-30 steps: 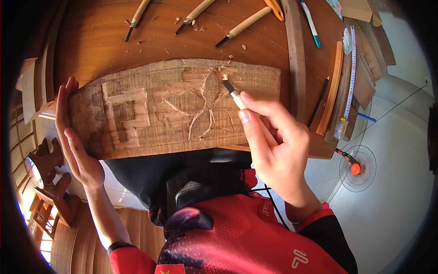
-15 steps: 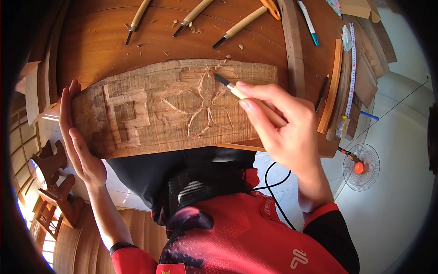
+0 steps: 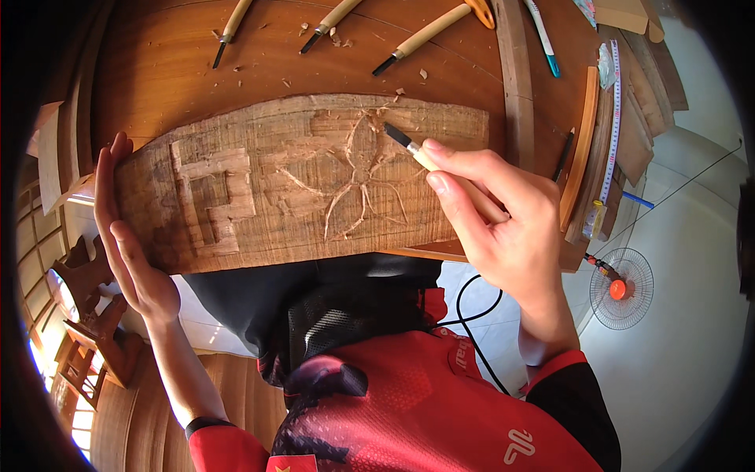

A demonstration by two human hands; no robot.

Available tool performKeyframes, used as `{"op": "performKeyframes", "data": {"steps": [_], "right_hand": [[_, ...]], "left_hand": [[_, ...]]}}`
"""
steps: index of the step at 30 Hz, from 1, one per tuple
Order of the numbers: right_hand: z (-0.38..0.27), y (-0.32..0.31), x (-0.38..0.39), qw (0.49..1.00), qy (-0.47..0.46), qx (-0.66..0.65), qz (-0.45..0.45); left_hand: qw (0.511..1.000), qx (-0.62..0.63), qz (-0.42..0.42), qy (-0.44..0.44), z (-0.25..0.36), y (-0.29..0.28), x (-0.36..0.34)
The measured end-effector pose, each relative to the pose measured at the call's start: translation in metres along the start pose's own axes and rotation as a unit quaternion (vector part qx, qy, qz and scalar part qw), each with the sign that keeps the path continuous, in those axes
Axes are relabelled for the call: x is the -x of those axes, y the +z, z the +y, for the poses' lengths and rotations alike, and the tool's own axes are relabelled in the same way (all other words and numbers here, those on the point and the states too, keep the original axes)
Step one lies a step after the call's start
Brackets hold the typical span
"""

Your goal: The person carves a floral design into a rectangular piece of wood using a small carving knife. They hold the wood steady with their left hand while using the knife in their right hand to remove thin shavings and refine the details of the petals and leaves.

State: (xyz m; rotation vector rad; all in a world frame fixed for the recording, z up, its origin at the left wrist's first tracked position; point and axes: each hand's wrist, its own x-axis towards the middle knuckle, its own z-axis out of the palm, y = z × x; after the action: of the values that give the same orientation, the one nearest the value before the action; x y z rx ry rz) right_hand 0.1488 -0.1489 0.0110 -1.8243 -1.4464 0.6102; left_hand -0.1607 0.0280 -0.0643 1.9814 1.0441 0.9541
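Note:
A curved-topped wooden board (image 3: 291, 228) lies before me, with a flower of thin petals cut into its right half and squared recesses on its left. My right hand (image 3: 503, 212) pinches a carving chisel (image 3: 421, 153) by its pale wooden handle. Its dark blade points up and left, near the flower's top petal; whether the tip touches the wood I cannot tell. At the board's left end rests my left hand (image 3: 138, 252), fingers stretched out along the edge, thumb over the near corner.
Beyond the board lie three more chisels (image 3: 425, 38) among wood chips on the brown table (image 3: 165, 71). A white and teal pen (image 3: 543, 39), a dark pencil (image 3: 563, 156) and a measuring tape (image 3: 613, 118) lie to the right. A fan (image 3: 621, 289) stands off the table's right side.
My right hand has shifted slightly right with the chisel, its tip now farther from the top petal. The table items appear slightly shifted in view. My left hand stays at the board's end.

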Motion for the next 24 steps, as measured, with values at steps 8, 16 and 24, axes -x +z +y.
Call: {"op": "performKeyframes", "data": {"steps": [8,16,24], "right_hand": [[-0.002,0.012,0.007,0.999,-0.005,0.013,0.036],[0.005,-0.006,-0.007,0.999,0.015,-0.020,-0.041],[-0.006,0.001,0.001,0.998,0.051,-0.022,-0.013]], "left_hand": [[1.000,-0.021,-0.013,0.013,0.001,-0.001,-0.002],[1.000,-0.015,-0.010,0.005,0.001,-0.001,0.000],[1.000,-0.005,-0.007,0.005,0.004,0.000,-0.002]]}}
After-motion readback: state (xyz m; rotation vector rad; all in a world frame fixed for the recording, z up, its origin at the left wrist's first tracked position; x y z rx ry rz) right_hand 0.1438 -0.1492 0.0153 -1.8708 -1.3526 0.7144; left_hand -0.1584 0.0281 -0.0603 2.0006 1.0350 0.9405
